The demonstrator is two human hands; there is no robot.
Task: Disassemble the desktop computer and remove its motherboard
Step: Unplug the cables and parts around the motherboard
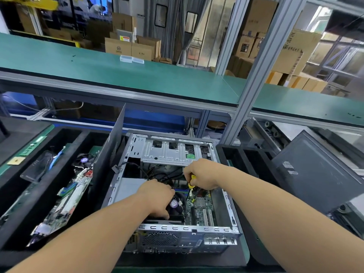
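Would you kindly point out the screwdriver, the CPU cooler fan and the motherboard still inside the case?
screwdriver (pixel 192 183): head view, on its yellow handle below the right hand.
CPU cooler fan (pixel 174 203): head view, on its purple hub sticker.
motherboard (pixel 202 210): head view, on the green board near the slots.

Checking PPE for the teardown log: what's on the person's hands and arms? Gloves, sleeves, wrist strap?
Nothing visible is worn. The left hand and right hand are bare, with no gloves. Both forearms are uncovered to the frame edge: no sleeves, watch, wrist strap or cable shows.
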